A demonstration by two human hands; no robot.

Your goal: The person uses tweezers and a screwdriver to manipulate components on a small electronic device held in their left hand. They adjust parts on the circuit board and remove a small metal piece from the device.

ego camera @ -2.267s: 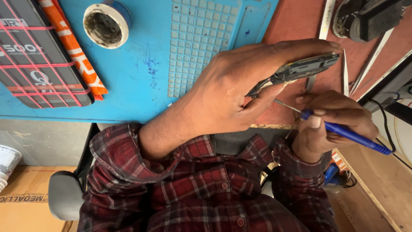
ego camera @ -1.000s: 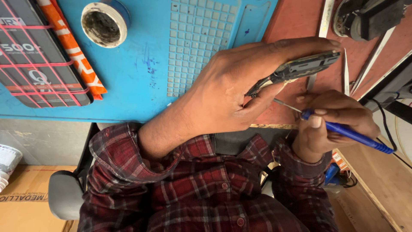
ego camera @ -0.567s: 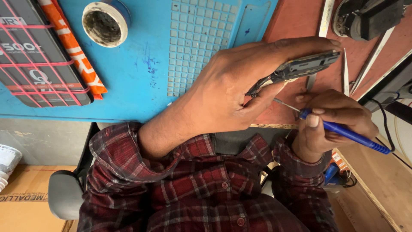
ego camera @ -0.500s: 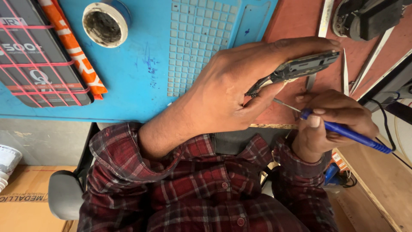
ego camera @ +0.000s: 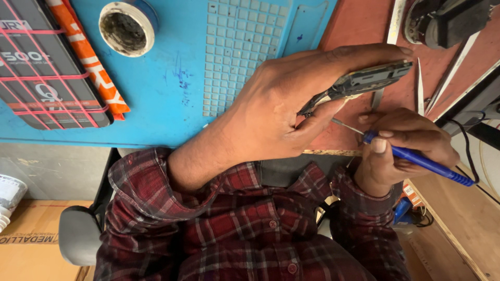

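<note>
My left hand (ego camera: pixel 291 104) reaches across from the left and grips a thin dark phone-like device (ego camera: pixel 364 80), held edge-on between thumb and fingers above the table edge. My right hand (ego camera: pixel 406 151) is closed on a blue-handled screwdriver (ego camera: pixel 427 164). Its thin metal tip (ego camera: pixel 344 125) points at the lower end of the device, close to my left thumb. Both hands hover over the reddish table surface (ego camera: pixel 354 21), just right of a blue work mat (ego camera: pixel 172 93).
On the mat lie a dark box wrapped in red bands (ego camera: pixel 41 67), an orange packet (ego camera: pixel 88 62) and a white-rimmed round tape roll (ego camera: pixel 127 26). Metal tweezers (ego camera: pixel 419 86) and a black device (ego camera: pixel 448 21) lie at the upper right. A cardboard box (ego camera: pixel 31 244) sits low on the left.
</note>
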